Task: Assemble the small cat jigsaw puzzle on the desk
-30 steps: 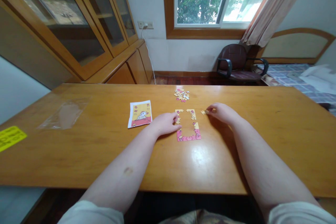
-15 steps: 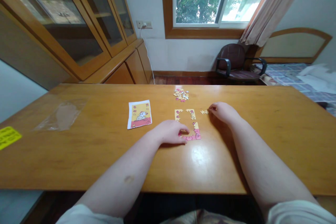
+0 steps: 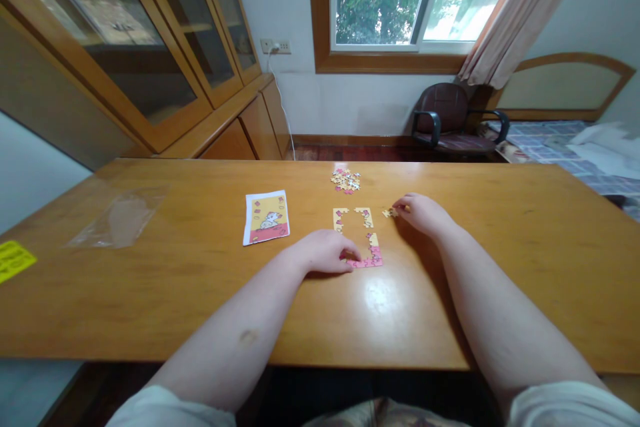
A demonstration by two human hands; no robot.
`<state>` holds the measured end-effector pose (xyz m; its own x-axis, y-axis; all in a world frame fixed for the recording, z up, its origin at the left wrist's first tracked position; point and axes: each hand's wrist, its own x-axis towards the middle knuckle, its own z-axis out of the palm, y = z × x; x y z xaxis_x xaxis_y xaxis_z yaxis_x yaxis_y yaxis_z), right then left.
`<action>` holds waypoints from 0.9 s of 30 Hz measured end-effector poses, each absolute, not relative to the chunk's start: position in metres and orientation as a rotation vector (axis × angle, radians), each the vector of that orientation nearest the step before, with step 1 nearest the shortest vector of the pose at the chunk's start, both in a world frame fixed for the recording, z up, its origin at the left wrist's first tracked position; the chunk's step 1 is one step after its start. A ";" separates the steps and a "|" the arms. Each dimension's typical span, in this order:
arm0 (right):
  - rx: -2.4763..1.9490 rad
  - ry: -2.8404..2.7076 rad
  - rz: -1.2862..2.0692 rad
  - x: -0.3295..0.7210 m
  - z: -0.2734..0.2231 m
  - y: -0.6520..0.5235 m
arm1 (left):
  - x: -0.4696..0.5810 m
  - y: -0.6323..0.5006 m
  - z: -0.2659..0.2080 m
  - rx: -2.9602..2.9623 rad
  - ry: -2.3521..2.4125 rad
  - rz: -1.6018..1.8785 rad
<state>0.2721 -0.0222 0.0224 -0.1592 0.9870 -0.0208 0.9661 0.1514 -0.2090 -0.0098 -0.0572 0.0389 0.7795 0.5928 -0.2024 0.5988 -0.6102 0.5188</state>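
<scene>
A partly assembled jigsaw frame (image 3: 379, 257), yellow at the top and pink at the bottom, lies on the wooden table with gaps in its border. My left hand (image 3: 327, 251) rests over its lower left side, thumb and fingers apart, hiding that stretch. To the right of the frame are a few loose yellow puzzle pieces (image 3: 387, 213). My right hand (image 3: 423, 211) has its fingertips pinched at the right end of these, on a small puzzle piece partly covered by the fingers. Beyond the frame sits a pile of mixed puzzle pieces (image 3: 345, 180).
Left of the jigsaw lies a printed reference picture (image 3: 267, 218) of a white animal. A clear plastic bag (image 3: 120, 219) and a yellow label (image 3: 15, 260) are farther left. Past the wooden table (image 3: 505, 247) stand an office chair (image 3: 450, 117) and a glass-fronted cabinet (image 3: 200, 100).
My right hand has shifted slightly left, its fingertips now over the right end of the loose yellow pieces. My left hand stays nearly still on the jigsaw frame.
</scene>
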 end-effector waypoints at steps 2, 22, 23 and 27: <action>-1.971 -2.282 0.260 0.275 0.024 -0.022 | -0.010 -0.057 0.039 2.414 0.866 -0.027; -2.014 -2.286 0.402 0.278 0.014 -0.015 | -0.025 -0.032 0.034 2.028 1.629 0.651; -2.029 -2.268 0.406 0.278 0.014 -0.015 | -0.026 -0.030 0.033 2.017 1.637 0.671; -2.064 -2.199 0.418 0.278 0.015 -0.017 | -0.026 -0.028 0.029 2.007 1.620 0.681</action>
